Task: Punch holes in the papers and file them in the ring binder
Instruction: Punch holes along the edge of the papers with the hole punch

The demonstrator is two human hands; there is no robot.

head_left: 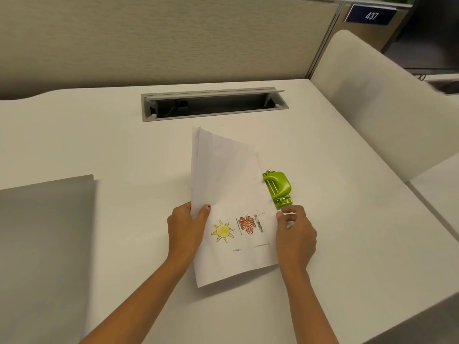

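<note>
Grey flat ring binder [44,244] lies at the left of the white desk [360,244]. The left hand [185,227] pinches the white paper stack [223,175] at its left edge, thumb on top. The right hand [295,232] pinches the right edge with curled fingers, just near the lime-green plastic hole punch [279,188].

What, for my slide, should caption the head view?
Left hand and right hand hold the papers at the green hole punch.

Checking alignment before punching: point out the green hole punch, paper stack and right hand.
green hole punch [278,187]: head view, on its green top lever.
paper stack [223,175]: head view, on the top sheet's blank upper part.
right hand [295,233]: head view, on the back of the hand.
</note>
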